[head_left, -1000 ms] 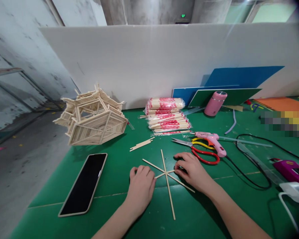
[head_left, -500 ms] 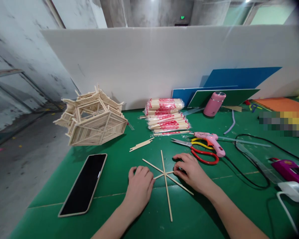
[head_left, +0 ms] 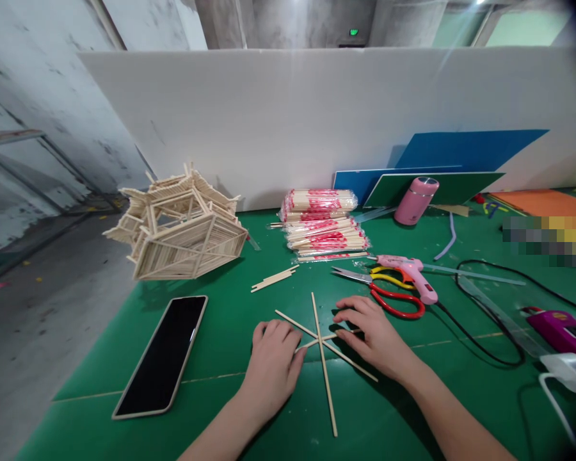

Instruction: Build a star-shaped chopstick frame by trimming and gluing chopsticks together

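Note:
Several thin wooden sticks (head_left: 327,390) lie crossed at one point on the green table, like a star. My left hand (head_left: 274,352) is on the left side, its curled fingers and thumb around the left arm of one crossed stick, whose end they hide. On the other side, my right hand (head_left: 365,330) has its fingers apart. The right arm of the same stick runs between its thumb and fingers without being pinched. Just behind the star lie a few short loose sticks (head_left: 274,279). Red-and-yellow-handled scissors (head_left: 397,301) rest beyond my right hand.
A phone (head_left: 163,358) lies at the left, with a stick-built model (head_left: 192,237) behind it. Bagged sticks (head_left: 326,234) lie at the back. A pink glue gun (head_left: 415,275), its cord, a pink bottle (head_left: 416,202) and a purple device (head_left: 561,333) are on the right.
My right fingers have loosened from the stick and spread, baring more of its right arm. My left thumb has moved slightly away from the fingers. The view has shifted a little.

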The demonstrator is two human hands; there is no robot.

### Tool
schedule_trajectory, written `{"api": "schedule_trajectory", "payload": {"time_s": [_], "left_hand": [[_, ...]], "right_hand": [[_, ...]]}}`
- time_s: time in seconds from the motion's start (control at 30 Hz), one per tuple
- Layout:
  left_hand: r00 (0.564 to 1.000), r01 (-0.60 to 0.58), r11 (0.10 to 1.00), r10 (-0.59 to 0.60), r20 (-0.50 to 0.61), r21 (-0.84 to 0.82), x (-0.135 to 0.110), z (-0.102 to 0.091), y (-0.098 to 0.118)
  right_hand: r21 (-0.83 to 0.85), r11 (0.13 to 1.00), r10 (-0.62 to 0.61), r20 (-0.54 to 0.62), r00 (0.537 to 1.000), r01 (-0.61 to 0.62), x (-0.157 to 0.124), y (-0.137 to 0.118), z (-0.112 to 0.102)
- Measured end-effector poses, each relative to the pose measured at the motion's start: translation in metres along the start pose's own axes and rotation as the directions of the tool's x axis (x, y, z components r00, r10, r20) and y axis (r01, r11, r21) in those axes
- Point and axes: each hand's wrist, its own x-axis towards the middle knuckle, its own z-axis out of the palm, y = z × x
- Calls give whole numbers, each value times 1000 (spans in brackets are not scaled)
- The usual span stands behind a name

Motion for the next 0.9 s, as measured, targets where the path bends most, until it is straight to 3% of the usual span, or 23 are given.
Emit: {"api": "schedule_trajectory", "payload": {"time_s": [0.27,0.4,0.6,0.9], "left_hand": [[999,-43,991,41,23,129,-2,14,4],[993,-114,974,108,38,198,-7,20,3],[995,-90,966,79,57,241,-7,23,7],[983,-184,940,167,81,289,-12,30,2]], "right_hand": [[3,999,-54,71,996,54,-1,-17,12],[-34,999,-39,99,994,43,-2,-18,14],[-51,998,-25,124,992,31,-1,-16,14],[-76,997,-21,125,992,30,1,-15,15]]}}
